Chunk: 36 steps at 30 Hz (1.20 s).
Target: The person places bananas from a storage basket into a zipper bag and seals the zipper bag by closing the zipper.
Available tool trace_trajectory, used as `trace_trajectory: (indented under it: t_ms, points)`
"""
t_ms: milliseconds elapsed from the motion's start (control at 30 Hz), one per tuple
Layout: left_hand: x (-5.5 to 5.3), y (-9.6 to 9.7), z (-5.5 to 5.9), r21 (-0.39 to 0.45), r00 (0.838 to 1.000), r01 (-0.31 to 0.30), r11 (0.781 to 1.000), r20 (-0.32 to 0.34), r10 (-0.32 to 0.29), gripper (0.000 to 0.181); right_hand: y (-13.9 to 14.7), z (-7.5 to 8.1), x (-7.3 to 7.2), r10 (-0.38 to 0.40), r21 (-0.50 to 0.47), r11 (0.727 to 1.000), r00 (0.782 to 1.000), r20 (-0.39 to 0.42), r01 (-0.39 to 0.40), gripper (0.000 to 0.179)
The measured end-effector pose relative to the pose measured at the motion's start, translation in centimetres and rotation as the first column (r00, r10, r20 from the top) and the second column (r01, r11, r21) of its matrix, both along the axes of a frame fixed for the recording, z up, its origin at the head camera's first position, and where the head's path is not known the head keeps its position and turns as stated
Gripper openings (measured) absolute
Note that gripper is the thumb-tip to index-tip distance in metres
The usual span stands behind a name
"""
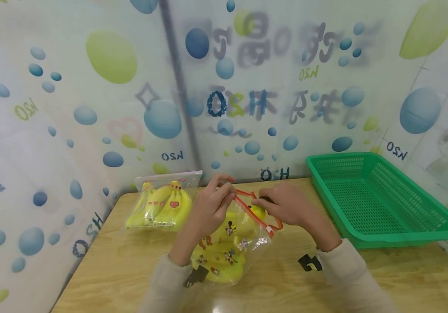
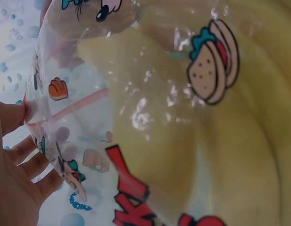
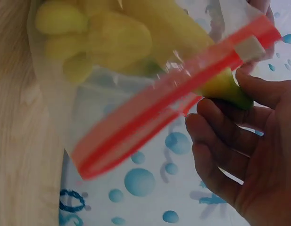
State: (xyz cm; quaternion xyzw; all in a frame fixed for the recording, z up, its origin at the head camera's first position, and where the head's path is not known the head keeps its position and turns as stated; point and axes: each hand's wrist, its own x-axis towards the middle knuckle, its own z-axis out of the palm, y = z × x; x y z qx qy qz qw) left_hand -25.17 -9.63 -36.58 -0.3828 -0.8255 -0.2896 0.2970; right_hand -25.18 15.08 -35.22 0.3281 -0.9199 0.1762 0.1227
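A clear slider bag (image 1: pixel 253 248) with cartoon prints and a red zip holds a bunch of yellow bananas (image 2: pixel 239 155). My left hand (image 1: pixel 210 211) pinches the left side of its open mouth between thumb and fingers. At the mouth, my right hand (image 1: pixel 286 202) grips the green-tipped stem end (image 3: pixel 237 96) of the bunch, which pokes out past the red zip strip (image 3: pixel 150 103). A white slider (image 3: pixel 249 48) sits at one end of that strip, close to my right thumb. Most of the bunch lies inside the bag, over the table.
Another clear bag (image 1: pixel 161 206) of bananas, printed with hearts, lies at the back left of the wooden table (image 1: pixel 274 287). A green plastic basket (image 1: pixel 364 237) stands at the right. A bubble-patterned curtain (image 1: pixel 224 143) hangs behind the table.
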Motion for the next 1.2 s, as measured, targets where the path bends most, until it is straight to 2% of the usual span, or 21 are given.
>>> trace_trajectory:
  t_ms: [300, 500, 533, 600, 733, 767, 833, 900, 967, 1033, 1100, 1133, 1200]
  points:
    - [0.0, -0.1, 0.0, -0.013, 1.0, -0.007, 1.0, -0.027, 0.007, 0.014, -2.1, -2.1, -0.6, 0.07, -0.033, 0.997, 0.984, 0.163, -0.065, 0.026]
    - [0.2, -0.1, 0.0, -0.014, 1.0, -0.012, 1.0, -0.021, 0.012, 0.014, -2.1, -2.9, -1.0, 0.146, -0.157, 0.983, 0.932, 0.331, -0.098, 0.027]
    - [0.2, -0.1, 0.1, -0.011, 1.0, -0.012, 1.0, -0.019, 0.012, 0.014, -2.0, -3.0, -1.1, 0.151, -0.177, 0.98, 0.927, 0.344, -0.094, 0.028]
    - [0.2, -0.1, 0.1, -0.007, 1.0, -0.011, 1.0, -0.015, 0.011, 0.014, -1.7, -3.0, -1.1, 0.14, -0.209, 0.975, 0.93, 0.339, -0.071, 0.03]
    - [0.2, -0.1, 0.1, 0.001, 1.0, -0.005, 1.0, -0.018, 0.005, 0.015, -0.7, -2.3, -0.7, 0.099, -0.251, 0.968, 0.95, 0.297, -0.022, 0.034]
    - [0.2, 0.0, 0.1, 0.004, 1.0, -0.004, 1.0, -0.017, 0.004, 0.015, -0.3, -1.9, -0.5, 0.092, -0.249, 0.968, 0.95, 0.298, -0.016, 0.035]
    - [0.1, 0.0, 0.1, 0.006, 1.0, -0.004, 1.0, -0.019, 0.004, 0.015, 0.5, -1.1, 0.0, 0.097, -0.23, 0.973, 0.937, 0.334, -0.019, 0.039]
    - [0.1, 0.1, 0.2, 0.006, 1.0, -0.007, 1.0, -0.02, 0.007, 0.015, 1.3, -0.4, 0.5, 0.097, -0.173, 0.985, 0.91, 0.403, -0.028, 0.044]
    - [0.1, 0.1, 0.2, 0.004, 1.0, -0.009, 1.0, -0.019, 0.01, 0.016, 1.9, 0.1, 1.0, 0.099, -0.108, 0.993, 0.865, 0.491, -0.052, 0.044]
    - [0.1, 0.1, 0.3, 0.005, 1.0, -0.009, 1.0, -0.022, 0.009, 0.016, 2.3, 0.3, 1.4, 0.115, -0.076, 0.993, 0.811, 0.574, -0.087, 0.04]
    - [0.2, 0.1, 0.2, 0.006, 1.0, -0.011, 1.0, -0.025, 0.011, 0.016, 2.4, 0.3, 1.6, 0.143, -0.073, 0.989, 0.758, 0.636, -0.125, 0.036]
    - [0.2, 0.1, 0.2, 0.007, 1.0, -0.011, 1.0, -0.028, 0.012, 0.016, 2.3, 0.3, 1.7, 0.16, -0.081, 0.987, 0.739, 0.654, -0.141, 0.034]
    - [0.2, 0.0, 0.2, 0.007, 0.999, -0.017, 1.0, -0.031, 0.017, 0.015, 2.1, 0.3, 1.7, 0.2, -0.114, 0.979, 0.719, 0.666, -0.167, 0.031]
